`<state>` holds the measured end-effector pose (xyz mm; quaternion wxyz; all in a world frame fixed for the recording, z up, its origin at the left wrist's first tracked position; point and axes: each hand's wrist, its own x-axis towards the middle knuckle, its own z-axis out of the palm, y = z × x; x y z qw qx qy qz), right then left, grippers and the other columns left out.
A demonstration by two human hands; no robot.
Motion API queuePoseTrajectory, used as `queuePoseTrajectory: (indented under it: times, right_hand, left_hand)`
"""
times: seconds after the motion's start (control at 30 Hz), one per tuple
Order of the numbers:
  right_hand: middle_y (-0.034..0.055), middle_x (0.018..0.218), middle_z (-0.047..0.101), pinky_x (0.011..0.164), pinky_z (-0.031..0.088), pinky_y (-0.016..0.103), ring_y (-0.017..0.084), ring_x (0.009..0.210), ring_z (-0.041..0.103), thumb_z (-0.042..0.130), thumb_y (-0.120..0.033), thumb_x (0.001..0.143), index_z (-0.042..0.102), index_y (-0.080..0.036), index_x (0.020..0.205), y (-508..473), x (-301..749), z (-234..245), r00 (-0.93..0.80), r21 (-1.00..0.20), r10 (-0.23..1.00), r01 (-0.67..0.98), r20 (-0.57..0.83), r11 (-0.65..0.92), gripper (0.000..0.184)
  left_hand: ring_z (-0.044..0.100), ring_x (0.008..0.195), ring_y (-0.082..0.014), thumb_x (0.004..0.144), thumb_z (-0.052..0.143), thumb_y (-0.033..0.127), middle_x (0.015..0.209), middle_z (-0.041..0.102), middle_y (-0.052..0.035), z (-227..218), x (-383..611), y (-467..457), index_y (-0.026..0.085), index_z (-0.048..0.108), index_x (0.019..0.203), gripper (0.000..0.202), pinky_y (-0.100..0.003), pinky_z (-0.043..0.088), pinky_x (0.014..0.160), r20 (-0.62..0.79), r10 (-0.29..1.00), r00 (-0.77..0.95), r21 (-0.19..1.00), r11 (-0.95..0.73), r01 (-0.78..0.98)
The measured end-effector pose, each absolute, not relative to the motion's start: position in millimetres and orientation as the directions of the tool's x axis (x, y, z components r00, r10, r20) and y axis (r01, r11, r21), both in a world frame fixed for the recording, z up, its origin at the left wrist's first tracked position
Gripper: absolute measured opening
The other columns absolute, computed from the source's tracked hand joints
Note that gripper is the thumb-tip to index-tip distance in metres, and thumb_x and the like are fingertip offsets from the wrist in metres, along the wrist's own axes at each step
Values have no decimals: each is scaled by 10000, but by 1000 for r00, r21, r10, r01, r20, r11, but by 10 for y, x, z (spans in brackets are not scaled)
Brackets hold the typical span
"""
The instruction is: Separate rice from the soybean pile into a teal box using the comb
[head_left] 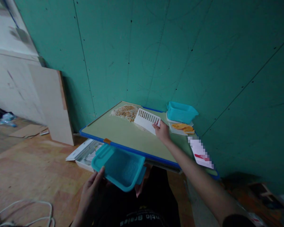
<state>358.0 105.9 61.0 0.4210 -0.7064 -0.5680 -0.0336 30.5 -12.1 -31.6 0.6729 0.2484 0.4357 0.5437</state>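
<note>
My left hand (93,186) grips the near-left rim of a turquoise plastic tub (118,165), thumb over the edge. The tub sits open side up, just below the front edge of the table (101,127). My right hand (162,130) is closed on the right end of a white slotted plastic plate (146,119), which stands tilted on the tabletop. Left of the plate lies a spread pile of yellowish beans mixed with pale grains (126,112). Some pale grains lie along the plate's lower edge.
At the table's right end are a second turquoise tub (182,112), a clear tray with an orange-yellow item (183,127) and a white-and-red packet (201,154). An open white box (85,154) is below the table. A board (53,104) leans on the green wall; a white cable (38,203) crosses the floor.
</note>
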Motion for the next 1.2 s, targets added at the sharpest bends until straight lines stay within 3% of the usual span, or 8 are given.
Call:
queuePoseTrajectory:
  times: [0.23, 0.63, 0.9, 1.07, 1.2]
  right_hand:
    - [104, 887, 772, 692, 457, 300, 235, 770, 682, 661, -237, 826, 677, -188, 865, 1203, 3559, 612, 325, -604, 798, 794, 507, 60, 64]
    - [84, 834, 754, 704, 461, 300, 227, 767, 668, 663, -260, 822, 641, -206, 788, 1286, 3430, 602, 299, -609, 798, 786, 524, 105, 67]
    - [76, 830, 759, 677, 459, 290, 224, 740, 677, 659, -258, 843, 642, -206, 804, 1196, 3311, 619, 246, -602, 832, 788, 498, 128, 67]
    - [71, 774, 741, 631, 442, 276, 225, 705, 675, 629, -283, 875, 627, -220, 776, 1037, 3218, 569, 172, -546, 819, 815, 547, 194, 118]
    - [68, 761, 733, 613, 435, 261, 221, 707, 680, 611, -287, 896, 630, -224, 796, 937, 3154, 573, 120, -502, 806, 831, 580, 238, 119]
  left_hand:
    - [745, 794, -317, 635, 892, 513, 737, 769, -57, -251, 307, -136, 238, 770, 797, 342, -354, 605, 628, -291, 955, 53, 820, 278, -500]
    - [760, 867, -323, 630, 899, 509, 856, 812, -59, -213, 325, -161, 232, 781, 881, 392, -367, 629, 684, -326, 944, 47, 806, 303, -509]
    - [733, 758, -260, 617, 905, 520, 725, 762, -29, -194, 346, -178, 202, 745, 808, 404, -289, 580, 617, -311, 949, 46, 818, 292, -495]
    - [637, 562, -166, 672, 886, 475, 600, 664, 14, -295, 382, -178, 178, 699, 723, 355, -252, 526, 550, -273, 959, 77, 798, 271, -539]
    - [598, 536, -146, 678, 882, 466, 597, 636, 23, -362, 407, -164, 175, 689, 711, 351, -247, 505, 531, -273, 960, 58, 792, 259, -553]
